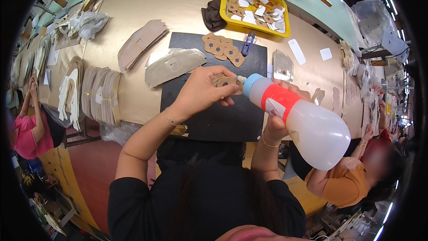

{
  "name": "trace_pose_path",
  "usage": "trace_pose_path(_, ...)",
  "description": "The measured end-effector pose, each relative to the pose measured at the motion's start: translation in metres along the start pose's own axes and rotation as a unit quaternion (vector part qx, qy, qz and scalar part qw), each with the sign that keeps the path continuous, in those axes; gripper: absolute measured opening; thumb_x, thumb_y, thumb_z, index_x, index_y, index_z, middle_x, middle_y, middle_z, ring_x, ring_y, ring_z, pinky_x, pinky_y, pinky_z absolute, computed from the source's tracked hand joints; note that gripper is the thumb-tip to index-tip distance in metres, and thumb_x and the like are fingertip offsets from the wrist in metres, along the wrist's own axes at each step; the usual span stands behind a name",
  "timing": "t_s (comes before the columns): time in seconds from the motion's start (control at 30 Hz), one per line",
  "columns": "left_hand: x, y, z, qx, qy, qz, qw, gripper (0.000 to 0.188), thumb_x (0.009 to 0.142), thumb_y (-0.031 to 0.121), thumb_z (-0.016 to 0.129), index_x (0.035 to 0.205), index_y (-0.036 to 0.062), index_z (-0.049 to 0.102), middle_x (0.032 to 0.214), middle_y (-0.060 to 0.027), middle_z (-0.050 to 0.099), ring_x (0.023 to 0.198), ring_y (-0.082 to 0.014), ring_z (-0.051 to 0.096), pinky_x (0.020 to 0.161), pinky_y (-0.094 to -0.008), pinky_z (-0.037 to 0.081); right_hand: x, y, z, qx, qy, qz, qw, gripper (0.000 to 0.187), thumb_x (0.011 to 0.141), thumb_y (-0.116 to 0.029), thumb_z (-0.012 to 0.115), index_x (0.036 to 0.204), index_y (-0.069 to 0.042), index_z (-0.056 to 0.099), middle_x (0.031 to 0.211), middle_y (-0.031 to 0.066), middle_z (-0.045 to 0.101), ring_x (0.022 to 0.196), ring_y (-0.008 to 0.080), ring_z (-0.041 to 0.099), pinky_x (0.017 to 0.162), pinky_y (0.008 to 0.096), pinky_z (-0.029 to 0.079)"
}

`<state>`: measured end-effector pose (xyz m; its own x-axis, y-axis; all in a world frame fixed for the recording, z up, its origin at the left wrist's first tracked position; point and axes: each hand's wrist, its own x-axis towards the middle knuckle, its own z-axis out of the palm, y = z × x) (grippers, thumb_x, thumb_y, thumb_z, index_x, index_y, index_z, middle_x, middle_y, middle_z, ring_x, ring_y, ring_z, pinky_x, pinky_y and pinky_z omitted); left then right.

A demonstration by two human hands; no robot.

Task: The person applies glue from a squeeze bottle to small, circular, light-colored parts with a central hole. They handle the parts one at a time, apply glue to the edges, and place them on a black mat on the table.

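My left hand (203, 88) is closed on a fanned stack of small tan leather pieces (228, 81) with dark round spots. My right hand (280, 122) grips a translucent squeeze bottle (318, 125) with a red band and a blue cap, tilted so its nozzle meets the edge of the stack. Part of the right hand is hidden behind the bottle. Both hands are above a black mat (209, 116). On the mat's far part lie more tan pieces (223, 48) in overlapping rows, beside a purple cutter (248, 43).
Stacks of curved beige panels (142, 42) and grey-beige panels (174, 67) lie left of the mat. Thick bundles (101, 93) stand farther left. A yellow tray (285, 30) of small pieces sits at the back, with a dark cloth (214, 14) beside it. Other people sit at both sides.
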<state>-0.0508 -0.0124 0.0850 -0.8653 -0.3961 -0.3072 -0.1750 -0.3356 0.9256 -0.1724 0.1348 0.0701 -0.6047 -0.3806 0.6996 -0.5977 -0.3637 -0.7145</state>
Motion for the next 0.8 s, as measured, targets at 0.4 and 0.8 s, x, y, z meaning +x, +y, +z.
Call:
trace_pose_path(0.4, 0.003, -0.008, -0.002, -0.065, 0.003, 0.001, 0.998, 0.024, 0.088, 0.015, 0.062, 0.100, -0.0053, 0.059, 0.075, -0.0083, 0.063, 0.065, -0.0149, 0.066, 0.056, -0.0233, 0.054, -0.008, 0.002, -0.013, 0.030, 0.011, -0.008, 0.999, 0.085, 0.064, -0.061, 0.073, 0.112, 0.003, 0.046, 0.098, 0.0175, 0.056, 0.091, 0.0324, 0.063, 0.079, 0.0400, 0.054)
trace_pose_path(0.8, 0.001, -0.006, 0.001, 0.014, 0.041, 0.029, 0.999, 0.022, 0.087, 0.015, 0.063, 0.099, -0.0041, 0.061, 0.066, -0.0043, 0.060, 0.056, -0.0085, 0.059, 0.050, -0.0214, 0.048, -0.012, -0.006, -0.005, 0.037, -0.025, 0.071, 0.997, 0.078, 0.062, -0.055, 0.079, 0.107, 0.002, 0.049, 0.096, 0.0126, 0.054, 0.088, 0.0253, 0.061, 0.079, 0.0376, 0.053)
